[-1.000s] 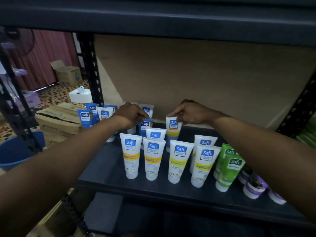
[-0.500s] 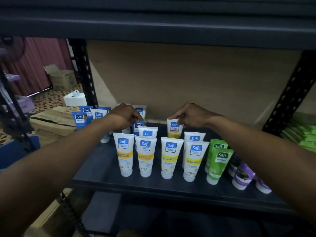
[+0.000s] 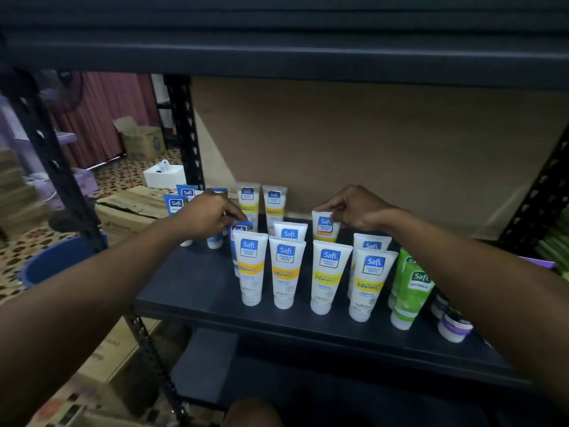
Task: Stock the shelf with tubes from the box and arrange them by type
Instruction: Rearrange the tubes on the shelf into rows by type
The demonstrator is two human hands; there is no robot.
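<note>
A: Right hand (image 3: 354,208) pinches the orange-banded tube (image 3: 324,227) by its top, mid-shelf (image 3: 191,288).

B: Left hand (image 3: 209,215) is curled over a blue tube (image 3: 243,227), grip unclear. Patterned floor (image 3: 123,177) and a curtain (image 3: 101,118) lie beyond.

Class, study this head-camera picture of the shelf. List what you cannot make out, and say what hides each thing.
All in the head view:
1. The left hand covers the top of the blue tube; grip unclear.
2. The right hand pinches the orange-banded tube; front-row tubes hide its lower half.
3. The right forearm covers the purple-lidded jars; count unknown.
4. Small print on the tubes: blurred, too small.
</note>
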